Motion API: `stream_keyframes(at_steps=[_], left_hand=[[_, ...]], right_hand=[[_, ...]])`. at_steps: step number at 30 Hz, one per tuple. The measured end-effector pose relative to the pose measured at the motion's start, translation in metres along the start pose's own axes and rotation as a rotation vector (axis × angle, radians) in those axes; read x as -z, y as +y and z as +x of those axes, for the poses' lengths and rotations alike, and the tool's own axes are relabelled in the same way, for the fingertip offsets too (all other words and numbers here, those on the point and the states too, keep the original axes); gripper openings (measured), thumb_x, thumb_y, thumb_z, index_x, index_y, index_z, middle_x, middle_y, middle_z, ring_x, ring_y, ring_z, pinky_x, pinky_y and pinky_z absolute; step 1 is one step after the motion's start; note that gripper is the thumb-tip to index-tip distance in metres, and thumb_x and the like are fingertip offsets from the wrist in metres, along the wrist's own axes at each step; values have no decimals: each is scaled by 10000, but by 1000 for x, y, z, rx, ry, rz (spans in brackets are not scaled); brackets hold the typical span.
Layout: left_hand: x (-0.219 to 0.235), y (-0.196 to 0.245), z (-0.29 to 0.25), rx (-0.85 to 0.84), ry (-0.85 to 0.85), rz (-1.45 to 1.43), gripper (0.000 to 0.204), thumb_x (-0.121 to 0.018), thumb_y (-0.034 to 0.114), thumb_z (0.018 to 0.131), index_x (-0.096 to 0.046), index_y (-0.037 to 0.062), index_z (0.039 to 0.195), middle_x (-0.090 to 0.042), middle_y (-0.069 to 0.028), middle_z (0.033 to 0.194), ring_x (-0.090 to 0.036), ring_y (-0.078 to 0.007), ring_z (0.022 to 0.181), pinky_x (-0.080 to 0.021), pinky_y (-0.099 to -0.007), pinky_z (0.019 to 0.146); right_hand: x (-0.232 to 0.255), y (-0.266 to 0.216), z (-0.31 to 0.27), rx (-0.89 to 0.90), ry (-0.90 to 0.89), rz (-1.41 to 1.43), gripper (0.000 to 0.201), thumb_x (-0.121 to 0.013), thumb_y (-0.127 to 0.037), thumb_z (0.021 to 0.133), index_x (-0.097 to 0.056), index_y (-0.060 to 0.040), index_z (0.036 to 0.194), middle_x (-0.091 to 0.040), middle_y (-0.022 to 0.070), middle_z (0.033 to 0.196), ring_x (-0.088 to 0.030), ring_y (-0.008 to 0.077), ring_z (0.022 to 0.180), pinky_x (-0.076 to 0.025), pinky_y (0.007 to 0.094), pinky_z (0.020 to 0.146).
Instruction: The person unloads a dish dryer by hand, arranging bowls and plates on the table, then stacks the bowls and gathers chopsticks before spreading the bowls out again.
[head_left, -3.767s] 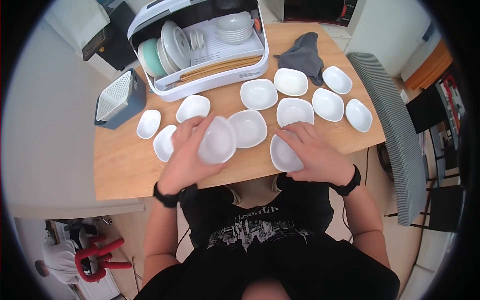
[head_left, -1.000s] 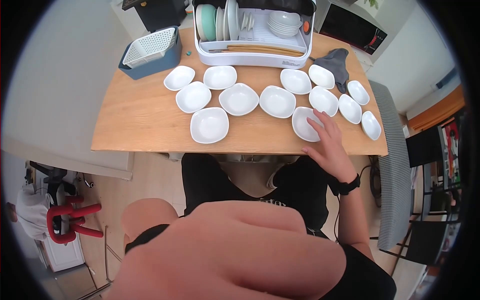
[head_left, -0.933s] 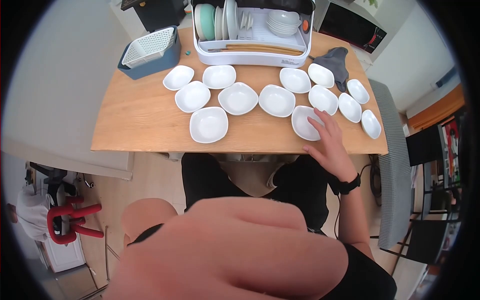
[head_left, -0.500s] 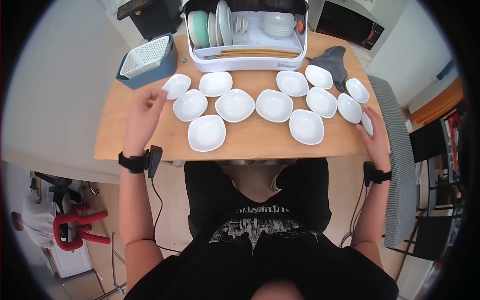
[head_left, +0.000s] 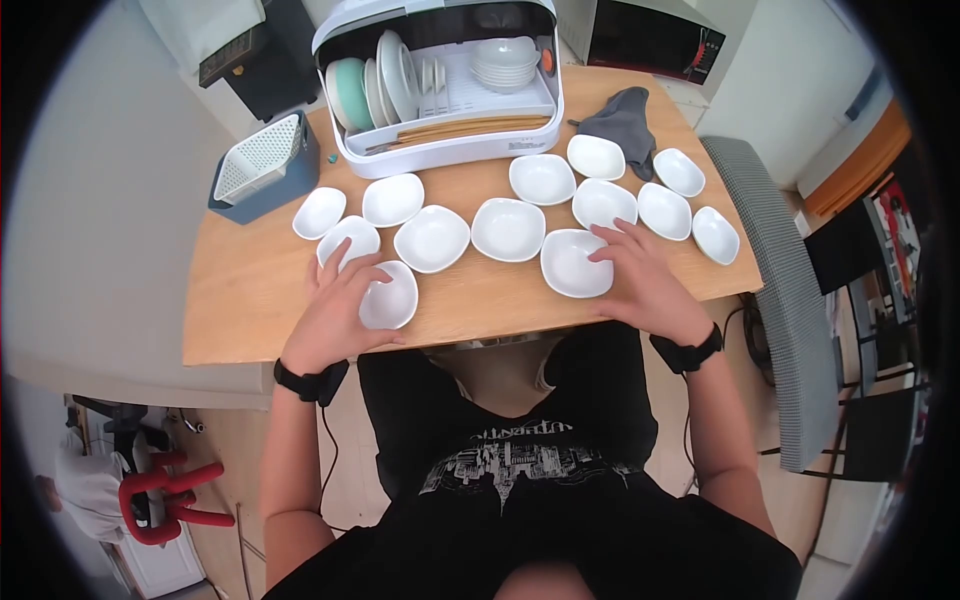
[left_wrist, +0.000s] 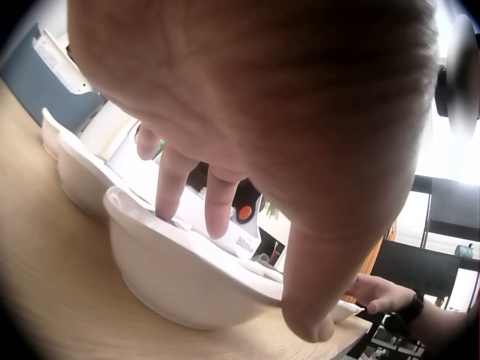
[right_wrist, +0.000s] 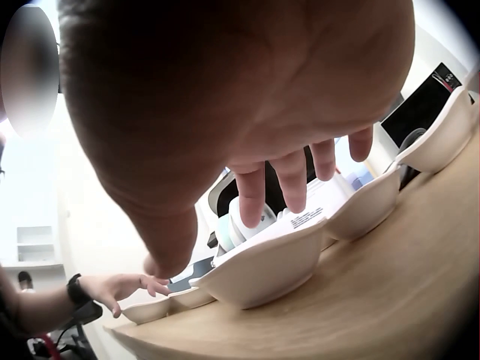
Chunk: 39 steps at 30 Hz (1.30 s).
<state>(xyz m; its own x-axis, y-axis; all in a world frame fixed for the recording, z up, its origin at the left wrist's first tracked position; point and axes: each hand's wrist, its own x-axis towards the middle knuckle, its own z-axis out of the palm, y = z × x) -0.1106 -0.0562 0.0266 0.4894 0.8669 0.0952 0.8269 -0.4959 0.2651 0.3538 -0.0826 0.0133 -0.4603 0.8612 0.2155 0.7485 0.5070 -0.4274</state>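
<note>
Two groups of white squarish bowls stand upright on the wooden table. My left hand [head_left: 338, 315] reaches over the front left bowl [head_left: 390, 300], fingers spread above its rim and thumb on the near side. In the left wrist view, the thumb overlaps the end of that bowl [left_wrist: 187, 277]. At the front right bowl [head_left: 572, 262], my right hand [head_left: 650, 288] hovers with fingertips over the rim. The right wrist view shows these fingers extended above the bowl [right_wrist: 262, 270], the thumb apart from it.
Behind the bowls is a white dish box [head_left: 450, 155] holding plates, stacked bowls and chopsticks. A blue basket [head_left: 285, 185] with a white insert stands at the left. A grey cloth [head_left: 622, 125] lies back right. The table's front edge runs close to both hands.
Half a second ago my hands were at the outermost bowls; both have moved inward to the front ones. The bowls held 3.8 seconds ago are released, and the left group is rearranged.
</note>
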Motion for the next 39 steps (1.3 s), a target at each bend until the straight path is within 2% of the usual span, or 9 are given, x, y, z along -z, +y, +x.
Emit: stream_keyframes(at_steps=[7,13,16,18,20,22,24,33,39], left_hand=[[-5,-9,4,-28,-15,-20,802,-1025,409,618,-640,176,1281,-606,-77,1503,-367,-420,1582,-90,-724,1296],[3,-21,-7,-40,146,-85,855,-1004,342,609,-599,160,1340,-589,-73,1432,-471,-376,1472,-133,-729,1281],[20,-34,-8,136,242,-71,900,-996,334,632,-584,146,1410,-604,-82,1431,-489,-366,1453,-150,-743,1263],[26,-47,-2,239,248,-34,908,-977,330,672,-582,113,1461,-617,-138,1432,-542,-383,1404,-298,-664,1253],[28,-54,6,306,249,-134,899,-968,322,689,-586,86,1468,-611,-163,1450,-552,-391,1395,-367,-596,1227],[24,-59,14,365,246,-242,890,-959,315,706,-590,58,1474,-605,-189,1467,-562,-399,1386,-437,-529,1201],[18,-60,19,280,267,-168,864,-947,332,731,-602,40,1468,-593,-220,1477,-596,-425,1346,-527,-467,1124],[15,-50,41,397,62,-98,896,-953,365,723,-602,85,1499,-595,-219,1468,-587,-438,1350,-515,-496,1145],[14,-46,35,389,19,-86,936,-957,369,703,-583,87,1514,-589,-243,1463,-570,-464,1354,-502,-507,1158]], right_hand=[[-11,-3,34,10,-103,-120,932,-998,-384,708,-530,-112,1467,-423,216,1684,-248,485,1627,-245,629,1308],[-7,-12,48,-26,-191,-144,1124,-992,-382,699,-421,-119,1631,-406,228,1692,-207,490,1645,-187,643,1328],[-7,-16,56,-26,-217,-141,1117,-979,-374,699,-421,-100,1626,-470,237,1627,-286,488,1607,-220,637,1316],[-7,-19,58,-8,-201,-159,1105,-974,-360,694,-432,-94,1619,-503,236,1581,-330,483,1574,-243,625,1306],[0,-28,61,-4,-148,-173,1086,-970,-300,666,-461,-73,1599,-557,226,1484,-443,454,1476,-322,577,1266],[7,-31,62,5,-116,-152,1093,-973,-277,654,-462,-63,1597,-550,229,1493,-459,448,1462,-354,561,1245],[14,-36,69,-5,-43,-64,1115,-972,-211,637,-445,-32,1603,-543,242,1495,-499,441,1425,-425,511,1205],[-28,-42,134,81,-135,-130,1040,-937,-357,732,-471,-14,1595,-579,247,1411,-563,441,1282,-493,507,1111],[-31,-57,144,-75,-231,-179,1090,-946,-384,731,-440,-38,1632,-562,237,1464,-540,444,1336,-470,494,1159]])
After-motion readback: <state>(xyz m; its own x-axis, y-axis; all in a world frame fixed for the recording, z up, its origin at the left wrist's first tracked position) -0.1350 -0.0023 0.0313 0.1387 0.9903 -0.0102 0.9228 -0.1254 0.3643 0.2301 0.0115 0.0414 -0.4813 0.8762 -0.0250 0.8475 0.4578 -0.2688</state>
